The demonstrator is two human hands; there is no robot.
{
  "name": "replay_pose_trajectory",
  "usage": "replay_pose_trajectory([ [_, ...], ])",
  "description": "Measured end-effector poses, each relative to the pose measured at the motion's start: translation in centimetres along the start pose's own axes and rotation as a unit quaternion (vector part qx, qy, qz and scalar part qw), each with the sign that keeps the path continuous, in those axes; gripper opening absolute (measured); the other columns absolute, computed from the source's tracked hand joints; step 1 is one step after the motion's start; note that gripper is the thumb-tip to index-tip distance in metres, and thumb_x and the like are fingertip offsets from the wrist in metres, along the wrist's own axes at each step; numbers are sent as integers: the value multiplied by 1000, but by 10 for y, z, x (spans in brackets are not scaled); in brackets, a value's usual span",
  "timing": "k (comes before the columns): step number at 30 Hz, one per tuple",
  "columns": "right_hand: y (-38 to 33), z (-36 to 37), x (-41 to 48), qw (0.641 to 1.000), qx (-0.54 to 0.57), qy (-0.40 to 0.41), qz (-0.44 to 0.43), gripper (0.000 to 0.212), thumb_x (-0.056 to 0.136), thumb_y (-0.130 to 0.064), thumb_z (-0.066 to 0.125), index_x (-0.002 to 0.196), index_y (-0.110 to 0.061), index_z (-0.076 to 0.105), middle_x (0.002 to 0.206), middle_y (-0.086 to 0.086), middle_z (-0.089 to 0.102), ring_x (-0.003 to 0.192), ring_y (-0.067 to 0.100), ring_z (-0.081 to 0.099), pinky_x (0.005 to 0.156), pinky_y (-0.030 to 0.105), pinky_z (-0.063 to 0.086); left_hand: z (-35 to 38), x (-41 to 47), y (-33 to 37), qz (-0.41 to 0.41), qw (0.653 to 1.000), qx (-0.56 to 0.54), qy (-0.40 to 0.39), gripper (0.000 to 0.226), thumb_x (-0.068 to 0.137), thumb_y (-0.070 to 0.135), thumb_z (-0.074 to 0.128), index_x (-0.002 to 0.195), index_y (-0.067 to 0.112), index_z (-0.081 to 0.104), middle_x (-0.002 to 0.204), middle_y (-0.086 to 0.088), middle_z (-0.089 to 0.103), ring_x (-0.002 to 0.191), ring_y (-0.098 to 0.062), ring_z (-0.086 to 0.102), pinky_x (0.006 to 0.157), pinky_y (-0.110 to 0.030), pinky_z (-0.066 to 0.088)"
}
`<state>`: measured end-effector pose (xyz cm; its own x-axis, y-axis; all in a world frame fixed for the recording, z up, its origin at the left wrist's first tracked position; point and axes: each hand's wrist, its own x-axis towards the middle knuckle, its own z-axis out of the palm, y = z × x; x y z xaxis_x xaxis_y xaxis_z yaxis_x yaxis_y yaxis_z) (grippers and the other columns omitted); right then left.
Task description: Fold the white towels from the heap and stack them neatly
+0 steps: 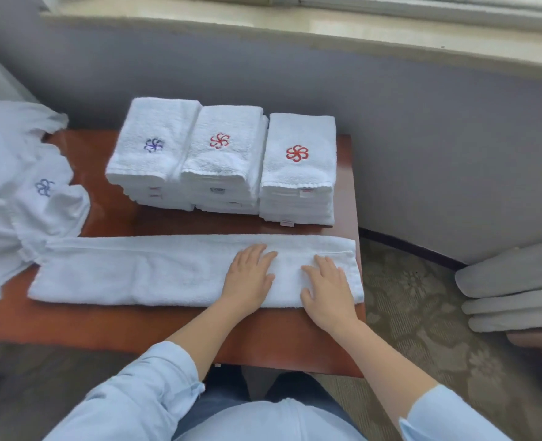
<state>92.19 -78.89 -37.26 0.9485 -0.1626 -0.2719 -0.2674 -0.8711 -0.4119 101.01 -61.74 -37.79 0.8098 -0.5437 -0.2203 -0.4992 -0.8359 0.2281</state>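
Head view: left hand (250, 276) and right hand (326, 292) lie flat, fingers (264, 254) released, on the towel (136, 272) at its right end, level with the surface (104, 324) edge; stacks (225, 160) behind, heap (11, 160) left.

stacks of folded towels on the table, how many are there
3, side by side at the back of the table: the left stack topped by a purple flower, the middle stack and the right stack by red flowers. Anything behind them would be hidden.

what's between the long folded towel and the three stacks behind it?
Only a narrow bare strip of the wooden table, as the head view shows; it is narrowest in front of the right stack.
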Motion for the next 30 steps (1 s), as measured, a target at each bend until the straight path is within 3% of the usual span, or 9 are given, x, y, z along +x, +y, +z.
replay_pose_trajectory([
  [6,-46,10,10,997,12,-11,-80,48,95,-19,50,143,-22,44,160,2,24,149,20,15,122,37,17,-5,-51,-58,-92,996,3,-12,57,105,38,32,157,26,13,165,0,4,152,-19,-1,122,-35,-4],
  [11,-105,33,24,990,-11,-42,-131,50,96,-17,47,145,-23,40,161,2,22,149,20,12,123,38,11,-16,-77,-116,-145,988,31,-33,59,106,42,25,158,28,2,166,-1,-9,152,-21,-11,122,-39,-6],
  [14,-145,52,34,986,-37,-72,-144,55,98,-19,41,152,-23,28,164,1,13,152,21,4,123,40,2,-25,-88,-156,-152,986,47,-48,60,106,41,24,158,27,-2,165,-3,-13,152,-23,-12,122,-40,-6],
  [24,-270,110,66,984,-43,-104,-141,59,102,-21,36,157,-22,16,166,-1,5,153,19,-1,123,37,1,-25,-100,-294,-138,985,61,-78,65,105,47,23,155,29,-14,163,-4,-22,151,-23,-17,122,-43,-8],
  [30,-331,143,84,983,-107,-131,-70,60,104,-38,26,157,-29,1,165,0,-13,150,33,-16,117,62,-5,-34,-116,-373,-156,984,51,-75,67,103,52,22,154,31,-15,162,-2,-26,150,-22,-21,121,-41,-10],
])
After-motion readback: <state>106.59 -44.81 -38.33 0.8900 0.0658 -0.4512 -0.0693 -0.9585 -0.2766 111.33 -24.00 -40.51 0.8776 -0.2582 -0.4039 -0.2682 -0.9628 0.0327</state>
